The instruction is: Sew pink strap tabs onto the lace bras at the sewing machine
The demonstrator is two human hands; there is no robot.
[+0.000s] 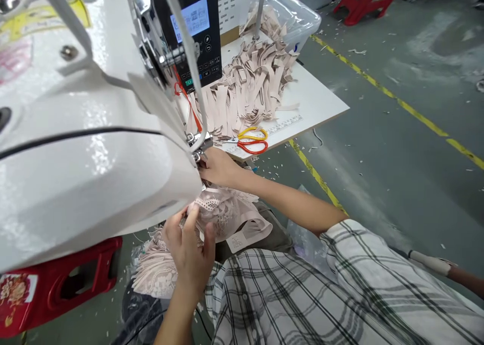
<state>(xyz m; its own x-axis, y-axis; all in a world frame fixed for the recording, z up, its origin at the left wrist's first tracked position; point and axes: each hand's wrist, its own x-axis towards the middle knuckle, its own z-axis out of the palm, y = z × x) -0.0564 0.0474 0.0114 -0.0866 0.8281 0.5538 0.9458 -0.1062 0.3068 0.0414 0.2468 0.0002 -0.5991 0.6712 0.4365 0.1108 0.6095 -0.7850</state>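
A beige lace bra (223, 216) hangs over my lap at the front edge of a white sewing machine (113, 173). With fingers bent and thumb apart, my left hand (191, 249) grips the lace edge of the cup beside the machine head. My right hand (219, 168) is up by the needle area, above the bra, its fingers curled in. The machine head and metal parts hide those fingertips, so what they pinch does not show. A wide band with a printed white label (237, 241) trails from the bra toward my body.
Scissors (251, 140) with yellow and red handles lie on the white table (321, 105), beside a heap of beige fabric strips (249, 82). A clear plastic bin (302, 17) stands behind. More lace pieces (157, 269) hang below left, near a red stool (75, 284). A control panel (194, 32) rises above.
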